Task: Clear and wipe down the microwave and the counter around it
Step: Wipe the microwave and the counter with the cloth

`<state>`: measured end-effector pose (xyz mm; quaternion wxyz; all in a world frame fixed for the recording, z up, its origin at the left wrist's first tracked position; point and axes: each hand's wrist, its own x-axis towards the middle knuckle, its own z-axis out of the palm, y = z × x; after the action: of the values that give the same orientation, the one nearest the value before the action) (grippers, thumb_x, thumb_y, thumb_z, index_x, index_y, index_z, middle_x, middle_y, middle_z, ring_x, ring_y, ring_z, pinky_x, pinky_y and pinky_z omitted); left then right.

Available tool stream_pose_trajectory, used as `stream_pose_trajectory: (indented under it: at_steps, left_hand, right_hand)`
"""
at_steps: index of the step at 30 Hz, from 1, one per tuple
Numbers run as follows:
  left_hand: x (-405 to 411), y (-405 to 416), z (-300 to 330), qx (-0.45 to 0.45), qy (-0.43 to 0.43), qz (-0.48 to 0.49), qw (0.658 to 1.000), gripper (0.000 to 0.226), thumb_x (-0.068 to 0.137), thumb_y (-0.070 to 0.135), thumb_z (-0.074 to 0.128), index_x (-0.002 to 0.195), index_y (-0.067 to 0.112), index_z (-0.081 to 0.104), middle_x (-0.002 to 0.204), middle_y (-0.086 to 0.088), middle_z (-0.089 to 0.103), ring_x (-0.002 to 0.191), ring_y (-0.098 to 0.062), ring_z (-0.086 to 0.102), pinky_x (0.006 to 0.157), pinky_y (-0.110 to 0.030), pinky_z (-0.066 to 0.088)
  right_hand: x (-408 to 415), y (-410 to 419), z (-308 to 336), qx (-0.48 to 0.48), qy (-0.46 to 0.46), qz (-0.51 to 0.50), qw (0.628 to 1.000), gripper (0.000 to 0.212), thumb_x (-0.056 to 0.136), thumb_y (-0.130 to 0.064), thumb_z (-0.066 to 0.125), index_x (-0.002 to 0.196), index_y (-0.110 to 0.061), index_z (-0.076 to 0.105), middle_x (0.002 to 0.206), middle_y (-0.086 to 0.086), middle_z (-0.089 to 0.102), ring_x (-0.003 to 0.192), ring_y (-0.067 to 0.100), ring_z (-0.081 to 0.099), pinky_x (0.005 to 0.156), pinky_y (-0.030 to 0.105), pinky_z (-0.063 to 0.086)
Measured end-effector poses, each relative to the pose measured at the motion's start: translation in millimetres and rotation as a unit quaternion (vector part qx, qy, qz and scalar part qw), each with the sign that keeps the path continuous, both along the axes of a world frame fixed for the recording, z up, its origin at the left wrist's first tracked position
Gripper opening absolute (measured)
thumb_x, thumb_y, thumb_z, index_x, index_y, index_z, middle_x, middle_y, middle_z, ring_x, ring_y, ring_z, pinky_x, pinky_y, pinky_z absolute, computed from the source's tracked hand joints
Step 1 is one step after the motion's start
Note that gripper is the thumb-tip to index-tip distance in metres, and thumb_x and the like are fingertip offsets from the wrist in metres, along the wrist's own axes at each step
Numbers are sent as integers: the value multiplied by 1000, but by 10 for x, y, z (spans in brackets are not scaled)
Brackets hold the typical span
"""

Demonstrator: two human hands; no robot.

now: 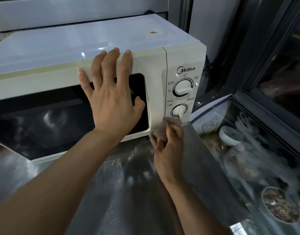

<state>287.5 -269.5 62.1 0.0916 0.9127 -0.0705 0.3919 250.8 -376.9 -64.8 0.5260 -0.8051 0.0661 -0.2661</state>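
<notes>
A cream microwave (98,39) with a dark door window and two white dials stands on a steel counter (132,192). My left hand (112,95) lies flat on the door, its straight fingers reaching up over the door's top edge. My right hand (169,150) grips a folded brownish cloth (162,129) and holds it against the lower corner of the control panel, just under the lower dial (178,111). A small orange speck (153,32) sits on the microwave's top.
To the right of the counter a glass-topped chiller (257,150) holds a white bowl (228,135), a bowl of chopped food (279,205) and bagged items. A dark window frame rises at the right. A smear and a few crumbs (116,162) lie on the counter.
</notes>
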Motion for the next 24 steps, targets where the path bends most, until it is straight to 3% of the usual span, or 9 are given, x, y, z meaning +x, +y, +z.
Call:
stream_pose_trajectory:
  at_steps: [2, 4, 6, 7, 10, 14, 18, 22, 24]
  left_hand:
    - [-7, 0, -1, -1, 1, -3, 1000, 83, 64, 27, 63, 141, 19, 33, 146, -7, 33, 138, -31, 22, 109, -59, 8]
    - [-9, 0, 5, -2, 2, -4, 1000, 84, 64, 27, 64, 141, 20, 32, 146, -6, 33, 138, -30, 21, 109, -59, 8]
    - [-6, 8, 11, -4, 5, -5, 1000, 84, 63, 27, 64, 141, 20, 32, 147, -6, 32, 138, -29, 21, 109, -59, 7]
    - [-6, 10, 13, -4, 7, -6, 1000, 84, 63, 26, 64, 141, 20, 32, 147, -6, 32, 138, -30, 21, 109, -59, 7]
    - [-6, 10, 14, -3, 13, -8, 1000, 86, 63, 26, 64, 142, 21, 31, 147, -6, 31, 138, -29, 20, 109, -59, 7]
    - [-6, 10, 13, -3, 24, -5, 1000, 86, 63, 27, 64, 143, 21, 30, 148, -5, 30, 138, -28, 18, 109, -59, 7]
    - [-52, 21, 52, -2, 44, -3, 999, 87, 63, 24, 64, 143, 22, 30, 149, -4, 29, 138, -26, 16, 110, -58, 8]
    - [-119, 49, 122, 17, 76, -6, 997, 88, 64, 18, 64, 144, 22, 28, 150, -2, 28, 139, -25, 15, 111, -56, 9]
    - [-161, 77, 166, 29, 92, -8, 995, 88, 66, 15, 63, 146, 23, 26, 152, -1, 26, 140, -24, 15, 111, -56, 9]
  right_hand:
    - [23, -94, 20, 24, -15, 2, 1000, 41, 82, 19, 52, 121, 10, 54, 122, 19, 46, 107, 4, 50, 91, 2, 39]
    - [71, -224, 66, 66, -23, -12, 997, 35, 83, 20, 50, 116, 12, 55, 118, 20, 47, 104, -9, 51, 86, 1, 42]
    - [118, -328, 91, 70, -16, -48, 996, 33, 84, 18, 50, 116, 11, 56, 115, 20, 48, 98, -24, 47, 78, -9, 33]
    - [149, -361, 88, 60, 8, -65, 996, 36, 86, 13, 51, 121, 8, 54, 121, 19, 48, 102, -19, 48, 78, -11, 29]
    - [213, -379, 47, 37, 77, -110, 990, 47, 91, -1, 52, 137, -3, 45, 135, 11, 43, 117, 17, 49, 84, -10, 23]
    - [157, -130, 89, 45, 117, -59, 990, 39, 91, -7, 54, 129, 0, 50, 124, 14, 50, 106, 25, 58, 94, 21, 45]
    - [32, -11, 283, 57, 110, -12, 992, 32, 89, -3, 56, 121, -2, 58, 119, 7, 53, 110, 17, 54, 93, 12, 38]
    - [-59, -115, 781, 83, 21, 22, 996, 21, 86, -1, 55, 104, -4, 64, 107, 2, 59, 94, 12, 57, 85, 26, 48]
    - [-108, -130, 1025, 71, -12, 41, 997, 25, 86, -5, 56, 109, -2, 64, 111, 5, 59, 100, 17, 59, 92, 32, 49]
